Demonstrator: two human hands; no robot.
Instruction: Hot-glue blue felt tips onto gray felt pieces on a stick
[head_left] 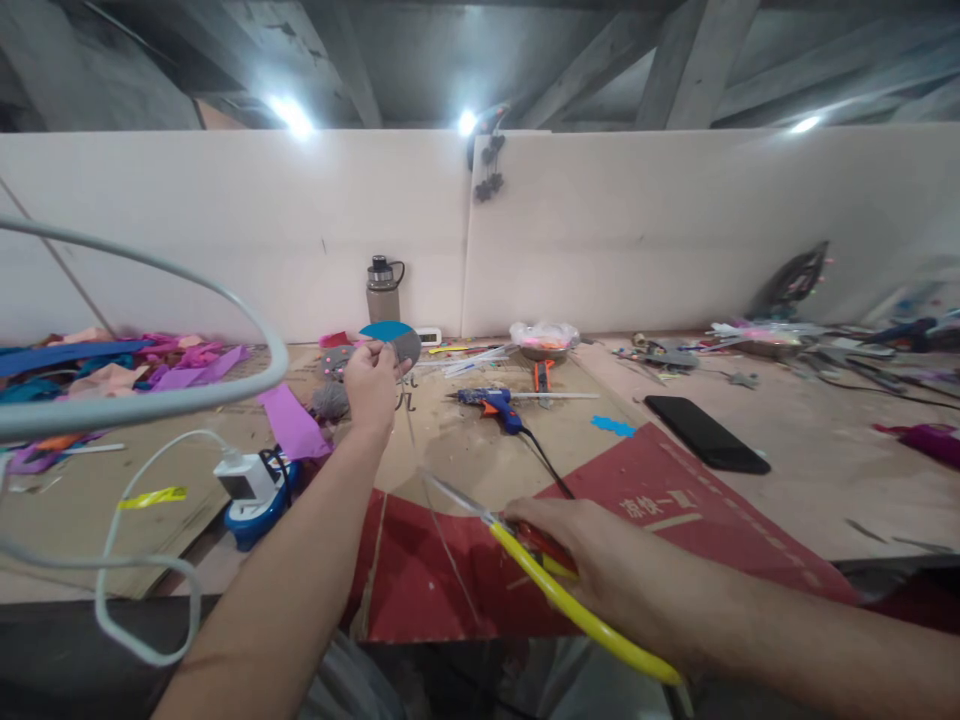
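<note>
My left hand [373,382] reaches over the back of the table, its fingers pinched on the near edge of a rounded blue felt-like piece [386,330]. A grey rounded piece [407,347] overlaps the blue one beside my fingertips; whether it is gripped too is hard to see. My right hand [566,545], near the table's front edge, is wrapped round a pair of scissors [581,610] with yellow and red on the handles. Their blades point up and left, over the cardboard. A blue glue gun [491,405] lies on the table between the hands.
Left stand a blue-and-white power strip [255,515] with a charger and colourful fabric scraps [150,365]. A white looping tube [277,350] crosses the left foreground. Behind are a bottle [383,295] and a bowl [544,345]; a black phone [705,433] lies right, near a blue cutout [613,426].
</note>
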